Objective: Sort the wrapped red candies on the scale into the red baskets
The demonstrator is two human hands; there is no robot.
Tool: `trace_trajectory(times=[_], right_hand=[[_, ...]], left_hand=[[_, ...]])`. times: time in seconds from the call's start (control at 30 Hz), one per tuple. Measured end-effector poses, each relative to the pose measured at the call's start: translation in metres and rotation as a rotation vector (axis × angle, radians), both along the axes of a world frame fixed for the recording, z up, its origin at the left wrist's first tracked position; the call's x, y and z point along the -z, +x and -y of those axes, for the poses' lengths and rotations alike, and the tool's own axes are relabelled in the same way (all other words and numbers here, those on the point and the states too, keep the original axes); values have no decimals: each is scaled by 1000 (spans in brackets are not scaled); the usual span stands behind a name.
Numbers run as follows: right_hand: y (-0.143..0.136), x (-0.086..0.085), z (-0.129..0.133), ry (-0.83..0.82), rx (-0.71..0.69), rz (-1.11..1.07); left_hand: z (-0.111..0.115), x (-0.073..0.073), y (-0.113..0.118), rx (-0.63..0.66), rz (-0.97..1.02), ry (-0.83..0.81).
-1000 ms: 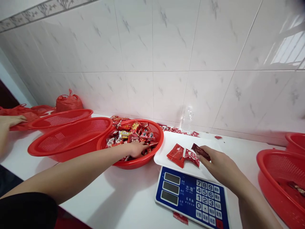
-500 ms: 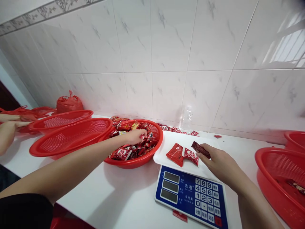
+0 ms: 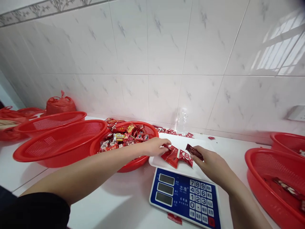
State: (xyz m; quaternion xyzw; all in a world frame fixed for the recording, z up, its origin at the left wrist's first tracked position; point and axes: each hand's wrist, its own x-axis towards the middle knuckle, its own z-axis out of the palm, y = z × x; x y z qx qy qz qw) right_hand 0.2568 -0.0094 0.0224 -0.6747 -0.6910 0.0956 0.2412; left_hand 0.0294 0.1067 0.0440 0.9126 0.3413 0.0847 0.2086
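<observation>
My left hand (image 3: pixel 157 147) is over the left part of the scale's white tray (image 3: pixel 154 161), its fingers closed on a small red packet (image 3: pixel 167 147). Beneath and beside it lie a red packet (image 3: pixel 172 157) and a red-and-white patterned packet (image 3: pixel 185 157). My right hand (image 3: pixel 209 159) pinches a dark red wrapped snack (image 3: pixel 194 152) above the tray's right side. In front of the tray is the scale's blue keypad panel (image 3: pixel 183 197). Left of the scale, a red basket (image 3: pixel 156 131) full of wrapped snacks is partly hidden by my left forearm.
Two red baskets (image 3: pixel 59 143) stand at the left, near a tied red bag (image 3: pixel 60 105). Part of another person's arm (image 3: pixel 7 124) shows at the far left. A clear bottle (image 3: pixel 182 121) stands by the wall. More red baskets (image 3: pixel 252 165) are at the right.
My left hand has moved right, from the full basket to the scale tray, with a small red packet in its fingers. The other person's arm shows less at the left edge. The view has shifted right.
</observation>
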Motion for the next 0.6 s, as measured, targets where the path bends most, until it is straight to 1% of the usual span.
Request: trace_trajectory(times=[0.07, 0.13, 0.23, 0.3, 0.37, 0.43, 0.5, 0.6], right_hand=[[-2, 0, 0, -5, -23, -7], [-7, 0, 1, -13, -66, -28], [-15, 2, 1, -40, -132, -51], [-20, 3, 0, -61, -141, -18], [-22, 6, -1, -74, -135, 39], [-24, 8, -2, -75, -122, 80], [-23, 9, -2, -73, -93, 95], [-22, 9, -2, -47, -28, 123]], left_hand=[[6, 2, 6, 85, -37, -64], [9, 2, 7, 115, -50, -104], [6, 1, 4, 29, -19, -107], [0, -2, -2, -41, 17, -81], [-9, -5, -13, -81, 50, -36], [-19, -10, -29, -124, 30, 10], [-28, -17, -50, -179, -60, 32], [-33, -28, -83, -230, -207, -12]])
